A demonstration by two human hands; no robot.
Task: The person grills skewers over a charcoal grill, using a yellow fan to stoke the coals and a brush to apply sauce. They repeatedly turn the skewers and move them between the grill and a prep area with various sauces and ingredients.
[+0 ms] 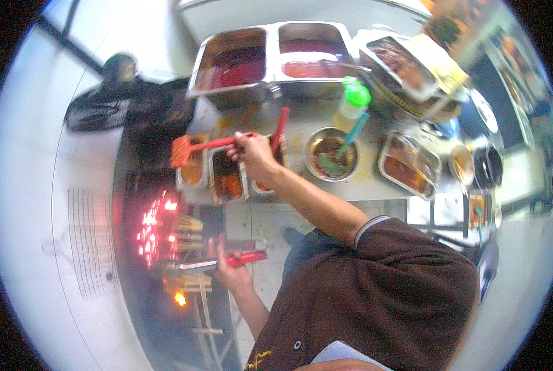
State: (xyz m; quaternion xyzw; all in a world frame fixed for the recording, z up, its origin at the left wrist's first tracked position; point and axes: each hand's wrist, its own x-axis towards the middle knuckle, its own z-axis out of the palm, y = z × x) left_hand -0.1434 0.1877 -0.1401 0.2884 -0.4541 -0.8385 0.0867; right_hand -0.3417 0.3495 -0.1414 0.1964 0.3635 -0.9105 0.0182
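Observation:
My right hand [257, 155] grips the handle of a red basting brush [180, 151], its sauce-coated head held over the left end of the metal table. Below it, my left hand [232, 269] holds metal tongs with red grips [246, 258], pointing left over the grill. Wooden skewers [189, 245] lie at the edge of the grill, beside glowing coals [153, 232] and a small flame [180, 298]; the food on them is too blurred to tell. Under and beside my right hand stand sauce containers [228, 183], one with another red-handled tool [282, 125] in it.
A steel bowl [332, 154] of sauce holds a teal-handled brush. Behind it are a green-capped squeeze bottle [356, 97] and large steel pans [272, 79]. A plastic-covered tray [410, 164] lies to the right. A black fan [102, 109] stands beyond the grill.

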